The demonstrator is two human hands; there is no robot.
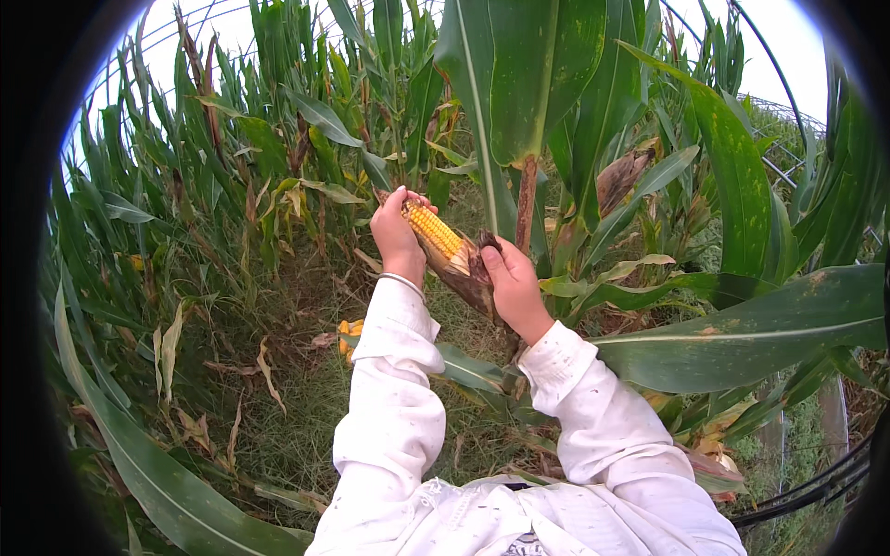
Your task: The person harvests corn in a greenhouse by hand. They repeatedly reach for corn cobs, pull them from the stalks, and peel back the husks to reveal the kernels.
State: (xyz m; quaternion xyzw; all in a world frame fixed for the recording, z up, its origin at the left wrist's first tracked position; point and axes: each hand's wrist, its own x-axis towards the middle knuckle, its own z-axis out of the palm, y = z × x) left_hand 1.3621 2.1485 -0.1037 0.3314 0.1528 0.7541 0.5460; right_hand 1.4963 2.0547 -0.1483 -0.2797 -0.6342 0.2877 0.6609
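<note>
A partly husked ear of corn (434,231) with yellow kernels showing lies slantwise between my hands, its tip up and to the left. My left hand (398,235) is closed around the tip end. With thumb and fingers my right hand (513,286) pinches the dark, dry husk (480,263) near the lower end of the ear. Brown husk still wraps the ear's underside. Just behind my right hand stands a corn stalk (527,201) with broad green leaves.
Dense corn plants (278,132) surround me. Several yellow ears (350,337) lie on the grassy ground beside my left sleeve, partly hidden. A long leaf (744,330) reaches in from the right. Black hoses or cables (810,497) curve at lower right. Another brown-husked ear (624,177) is at upper right.
</note>
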